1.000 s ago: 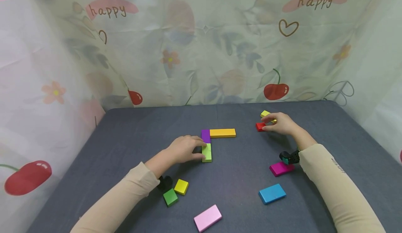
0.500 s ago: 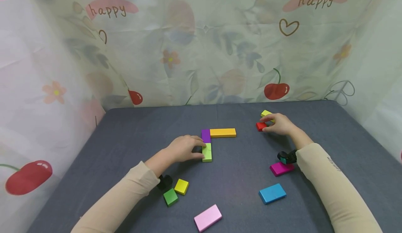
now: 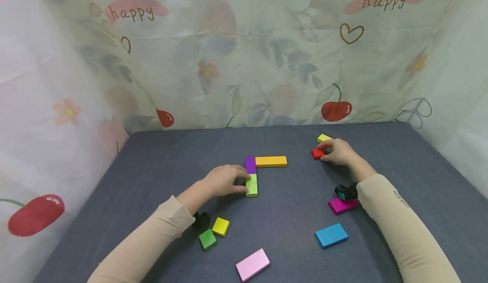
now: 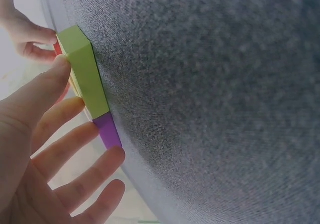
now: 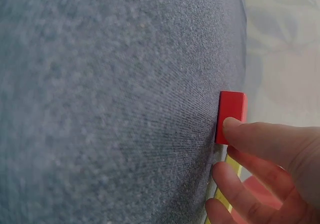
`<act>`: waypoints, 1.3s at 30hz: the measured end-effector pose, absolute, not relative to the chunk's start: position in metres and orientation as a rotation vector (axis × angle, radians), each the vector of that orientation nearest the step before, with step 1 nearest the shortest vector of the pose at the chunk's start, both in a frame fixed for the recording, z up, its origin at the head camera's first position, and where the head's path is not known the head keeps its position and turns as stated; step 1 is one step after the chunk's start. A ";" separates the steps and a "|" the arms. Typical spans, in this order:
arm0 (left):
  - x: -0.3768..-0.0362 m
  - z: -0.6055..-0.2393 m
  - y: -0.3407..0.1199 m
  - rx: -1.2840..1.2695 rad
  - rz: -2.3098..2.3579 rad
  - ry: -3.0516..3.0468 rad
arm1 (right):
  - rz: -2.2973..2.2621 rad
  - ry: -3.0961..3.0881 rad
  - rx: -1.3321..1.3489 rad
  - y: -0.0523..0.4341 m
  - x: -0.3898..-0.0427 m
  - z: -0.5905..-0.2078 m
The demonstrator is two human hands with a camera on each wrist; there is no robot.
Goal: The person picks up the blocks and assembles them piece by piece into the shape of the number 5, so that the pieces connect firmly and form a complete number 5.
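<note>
In the head view my left hand [image 3: 225, 180] holds a light green block [image 3: 251, 185] with thumb and fingertips. The left wrist view has the thumb at this block's near end and the index finger by its other end. A purple block [image 3: 250, 165] touches its far end, and a long orange block [image 3: 271, 162] extends right from the purple one. At the back right my right hand [image 3: 341, 151] pinches a small red block [image 5: 231, 118], thumb on its near face; the fingers behind it are partly hidden. A yellow block [image 3: 323, 138] lies just beyond, partly covered by that hand.
A magenta block [image 3: 341, 206] lies beneath the right wrist camera, with a blue block [image 3: 331, 235] nearer. Green [image 3: 207, 239] and yellow [image 3: 220, 226] cubes sit beside the left wrist. A pink block [image 3: 253, 265] lies at the front. A patterned curtain [image 3: 251, 62] borders the dark table.
The right forearm and its wrist camera have shifted slightly left, while the right hand stays at the red block. The left hand and the blocks look unchanged.
</note>
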State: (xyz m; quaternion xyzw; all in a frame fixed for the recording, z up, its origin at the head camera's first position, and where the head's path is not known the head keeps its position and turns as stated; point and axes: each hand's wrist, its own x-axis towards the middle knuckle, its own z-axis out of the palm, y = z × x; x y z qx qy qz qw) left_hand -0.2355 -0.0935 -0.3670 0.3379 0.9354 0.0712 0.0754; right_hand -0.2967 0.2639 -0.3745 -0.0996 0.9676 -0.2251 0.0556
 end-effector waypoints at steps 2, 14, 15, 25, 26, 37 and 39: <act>-0.235 -0.366 -0.093 1.003 0.217 2.803 | -0.687 2.940 -0.293 0.263 -0.296 -0.375; -0.235 -0.367 -0.093 0.990 0.224 2.805 | -0.691 2.951 -0.246 0.262 -0.295 -0.374; -0.235 -0.367 -0.093 0.992 0.225 2.805 | -0.692 2.952 -0.243 0.262 -0.295 -0.375; -0.234 -0.366 -0.092 0.981 0.223 2.810 | -0.719 2.958 -0.257 0.264 -0.295 -0.375; -0.234 -0.366 -0.092 0.976 0.220 2.809 | -0.725 2.956 -0.261 0.263 -0.295 -0.374; -0.234 -0.365 -0.091 0.947 0.197 2.808 | -0.767 2.949 -0.299 0.254 -0.293 -0.370; -0.234 -0.365 -0.091 0.948 0.196 2.809 | -0.769 2.947 -0.310 0.252 -0.294 -0.371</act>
